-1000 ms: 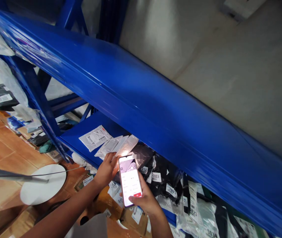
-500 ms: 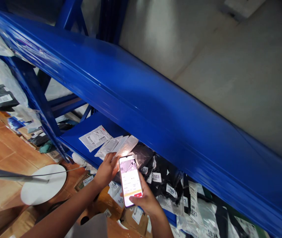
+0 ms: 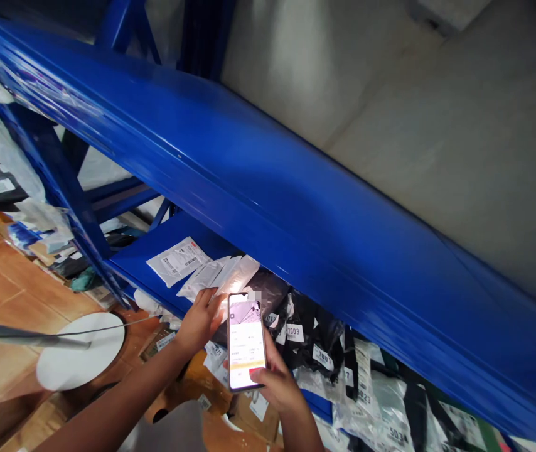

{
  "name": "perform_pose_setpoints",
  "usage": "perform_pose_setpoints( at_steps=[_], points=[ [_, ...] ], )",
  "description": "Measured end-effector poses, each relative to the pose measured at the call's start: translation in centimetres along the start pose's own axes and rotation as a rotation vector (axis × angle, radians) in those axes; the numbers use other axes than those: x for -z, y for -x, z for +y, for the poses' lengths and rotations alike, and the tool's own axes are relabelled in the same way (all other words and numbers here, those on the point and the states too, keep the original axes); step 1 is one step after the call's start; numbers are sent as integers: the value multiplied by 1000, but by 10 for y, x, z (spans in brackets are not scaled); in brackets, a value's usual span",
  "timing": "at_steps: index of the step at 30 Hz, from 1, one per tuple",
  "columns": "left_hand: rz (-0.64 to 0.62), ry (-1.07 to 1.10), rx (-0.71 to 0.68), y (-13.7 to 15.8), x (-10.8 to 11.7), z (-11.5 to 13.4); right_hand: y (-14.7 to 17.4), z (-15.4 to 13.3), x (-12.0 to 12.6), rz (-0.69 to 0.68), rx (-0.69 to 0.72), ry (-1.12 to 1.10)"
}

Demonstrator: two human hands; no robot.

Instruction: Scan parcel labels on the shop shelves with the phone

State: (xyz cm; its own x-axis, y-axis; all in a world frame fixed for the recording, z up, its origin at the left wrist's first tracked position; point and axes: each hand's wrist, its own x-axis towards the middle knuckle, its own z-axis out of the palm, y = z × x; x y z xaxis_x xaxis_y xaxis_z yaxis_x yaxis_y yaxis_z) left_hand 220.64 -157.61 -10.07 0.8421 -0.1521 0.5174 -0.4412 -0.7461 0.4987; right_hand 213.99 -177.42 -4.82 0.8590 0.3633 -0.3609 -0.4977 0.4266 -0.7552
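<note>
My right hand [image 3: 275, 376] is wrapped around a smartphone [image 3: 245, 342], its thumb on the red button low on the lit screen. Left of the phone's upper half, my left hand [image 3: 201, 317] has its fingers bent against the near end of a white plastic parcel [image 3: 237, 276]. The phone partly hides those fingertips. A bright light falls on the parcel just above the phone. More thin white parcels [image 3: 206, 275] lie beside it, and a flat labelled parcel [image 3: 178, 260] rests farther left on the blue shelf [image 3: 136, 254].
A thick blue beam [image 3: 258, 169] crosses above my hands. To the right, black parcels [image 3: 322, 358] with number labels and clear bags [image 3: 385, 402] fill the shelf. Cardboard boxes [image 3: 249, 411] sit below. A round white base [image 3: 80, 351] with a pole stands on the tiled floor.
The phone has tilted slightly more upright, and my right thumb has shifted right onto the red button. The whole view has moved slightly. My left hand stays at the white parcel.
</note>
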Motion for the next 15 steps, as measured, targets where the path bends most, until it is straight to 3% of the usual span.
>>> perform_pose_setpoints(
  at_steps=[6,12,15],
  points=[
    [44,-47,-22,0,1,1,11,15,1,134,64,-58],
    [96,-102,-60,0,6,4,43,6,-13,249,98,-216],
    [84,-89,-54,1,7,5,61,2,-4,343,179,-250]
  ],
)
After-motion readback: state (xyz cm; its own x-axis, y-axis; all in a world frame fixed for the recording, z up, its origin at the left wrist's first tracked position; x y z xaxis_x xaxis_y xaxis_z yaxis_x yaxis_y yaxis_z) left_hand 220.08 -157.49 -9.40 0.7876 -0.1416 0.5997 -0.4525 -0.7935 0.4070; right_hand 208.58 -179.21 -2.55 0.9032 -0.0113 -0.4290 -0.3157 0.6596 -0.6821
